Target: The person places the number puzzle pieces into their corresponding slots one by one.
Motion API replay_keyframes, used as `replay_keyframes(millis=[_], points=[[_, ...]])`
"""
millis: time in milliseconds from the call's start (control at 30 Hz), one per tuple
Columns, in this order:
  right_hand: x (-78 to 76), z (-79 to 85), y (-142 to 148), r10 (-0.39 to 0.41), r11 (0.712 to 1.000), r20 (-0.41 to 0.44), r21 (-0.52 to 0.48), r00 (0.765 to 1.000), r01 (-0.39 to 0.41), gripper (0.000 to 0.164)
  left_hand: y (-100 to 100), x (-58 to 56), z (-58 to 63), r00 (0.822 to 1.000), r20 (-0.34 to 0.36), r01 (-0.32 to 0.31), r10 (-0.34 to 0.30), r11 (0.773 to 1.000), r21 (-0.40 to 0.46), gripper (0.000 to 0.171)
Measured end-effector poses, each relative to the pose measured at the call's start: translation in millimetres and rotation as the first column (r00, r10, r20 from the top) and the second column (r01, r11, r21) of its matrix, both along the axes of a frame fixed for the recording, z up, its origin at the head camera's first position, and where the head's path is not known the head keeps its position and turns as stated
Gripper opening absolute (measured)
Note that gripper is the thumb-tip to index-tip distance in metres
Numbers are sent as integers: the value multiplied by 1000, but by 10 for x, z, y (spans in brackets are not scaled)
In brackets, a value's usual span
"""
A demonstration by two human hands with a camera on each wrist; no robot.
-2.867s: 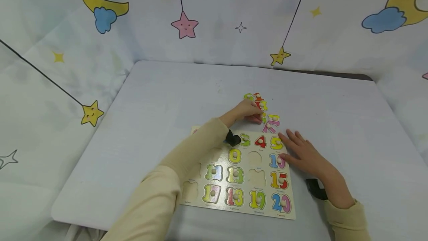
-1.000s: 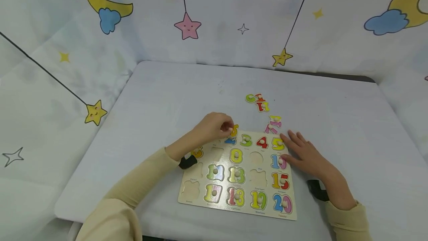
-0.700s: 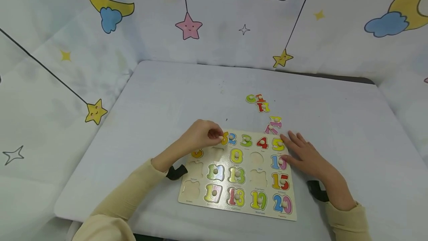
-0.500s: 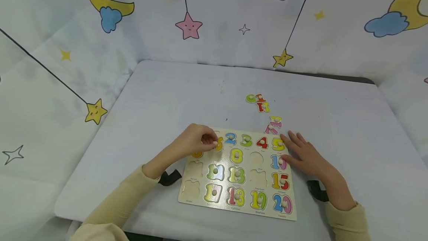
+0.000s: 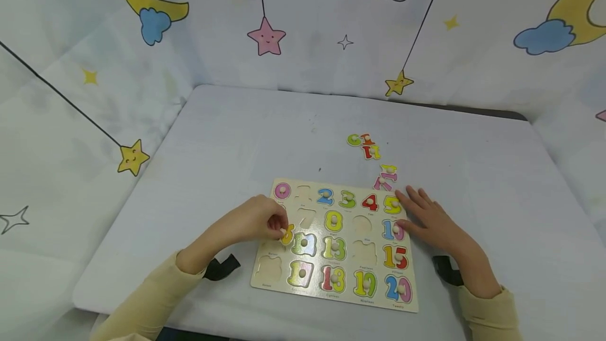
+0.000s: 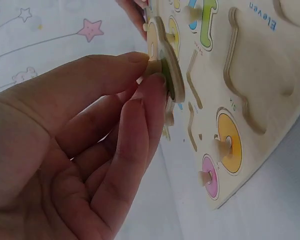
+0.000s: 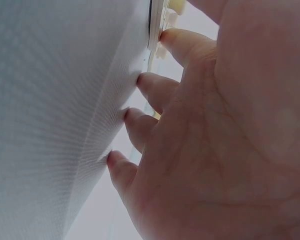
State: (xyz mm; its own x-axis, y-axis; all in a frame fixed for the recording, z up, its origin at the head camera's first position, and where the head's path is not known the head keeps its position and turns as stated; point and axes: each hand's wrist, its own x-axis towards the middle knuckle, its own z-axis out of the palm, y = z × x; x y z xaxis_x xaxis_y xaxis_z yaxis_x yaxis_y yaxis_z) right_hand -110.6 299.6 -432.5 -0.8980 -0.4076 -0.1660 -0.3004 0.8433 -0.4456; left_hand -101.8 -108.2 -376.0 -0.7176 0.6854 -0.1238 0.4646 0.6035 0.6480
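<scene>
My left hand (image 5: 260,217) pinches a puzzle piece by its small wooden knob, thumb against fingertips. This number piece (image 5: 288,234), with an orange 6 and some green, is over the left side of the wooden number board (image 5: 316,278). In the left wrist view, the piece (image 6: 176,62) is tilted on edge, close over the board beside the empty "Eleven" hollow (image 6: 255,75). My right hand (image 5: 435,222) lies with spread fingers at the board's right edge, thumb by the 10 piece (image 5: 393,229). In the right wrist view its fingertips (image 7: 145,80) touch the white surface.
Past the board's far edge lie several loose pieces: a green one (image 5: 353,140), a red 1 (image 5: 366,139), a red-and-yellow 11 (image 5: 371,151) and a pink 7 (image 5: 382,183). Empty hollows show at One (image 5: 303,193), Nine (image 5: 362,224) and Fourteen (image 5: 364,253). A patterned curtain (image 5: 303,57) hangs behind the table.
My left hand has taken a piece from the loose pile and carried it left and nearer, across the board's top row to its left side. The right hand stays in place.
</scene>
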Motion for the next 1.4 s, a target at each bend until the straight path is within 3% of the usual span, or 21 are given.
replay_keyframes(millis=[300, 867, 1400], points=[[-7, 15, -5, 9, 1000, 6, -8, 1000, -9, 77, -98, 207, -83, 990, 141, -3, 6, 1000, -26, 12], [-24, -2, 9, 9, 1000, 11, -8, 1000, -9, 78, -153, 269, -244, 966, 257, 33, -31, 999, -4, 14], [-9, -8, 1, 7, 1000, -1, -11, 1000, -7, 76, -165, 286, -258, 967, 237, 94, -90, 996, -5, 20]])
